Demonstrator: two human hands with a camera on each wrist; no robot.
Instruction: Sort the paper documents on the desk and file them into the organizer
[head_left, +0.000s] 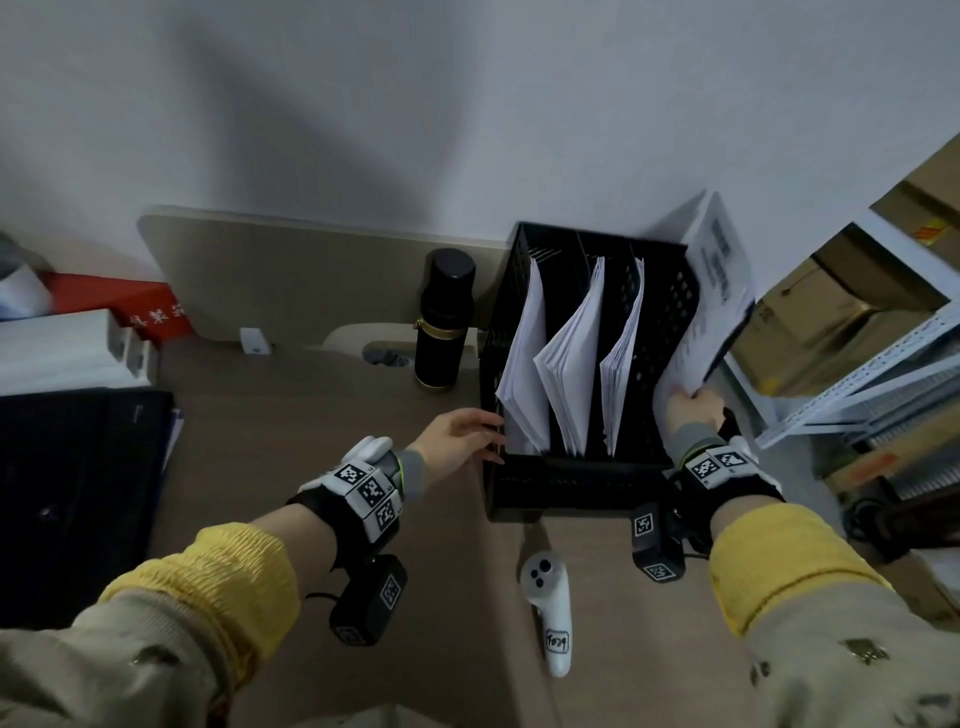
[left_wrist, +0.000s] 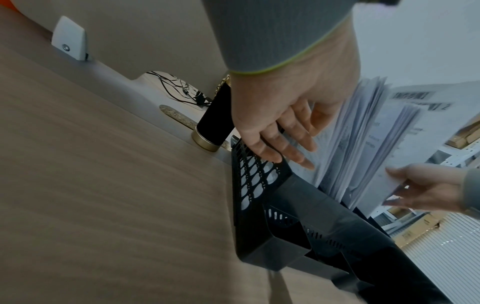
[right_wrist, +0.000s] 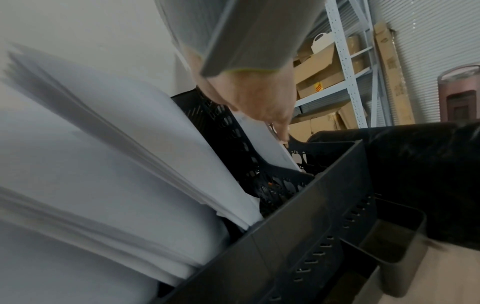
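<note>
A black slotted organizer (head_left: 571, 483) stands on the desk against the wall. Three of its compartments hold leaning white paper stacks (head_left: 576, 353). My right hand (head_left: 691, 410) grips the lower edge of a printed sheaf (head_left: 714, 291) that leans out over the organizer's right side. In the right wrist view the sheaf's (right_wrist: 265, 144) lower end sits between two perforated walls of the organizer (right_wrist: 311, 216). My left hand (head_left: 462, 431) rests with relaxed, straight fingers (left_wrist: 272, 152) on the front of the organizer's perforated left wall (left_wrist: 259, 179), beside the leftmost stack, holding nothing.
A black flask (head_left: 444, 317) stands just left of the organizer. A white controller (head_left: 548, 608) lies on the desk (head_left: 311, 415) in front of it. A dark flat case (head_left: 78, 493), white boxes and a red box (head_left: 140, 306) fill the left. Metal shelving (head_left: 857, 384) with cardboard boxes stands right.
</note>
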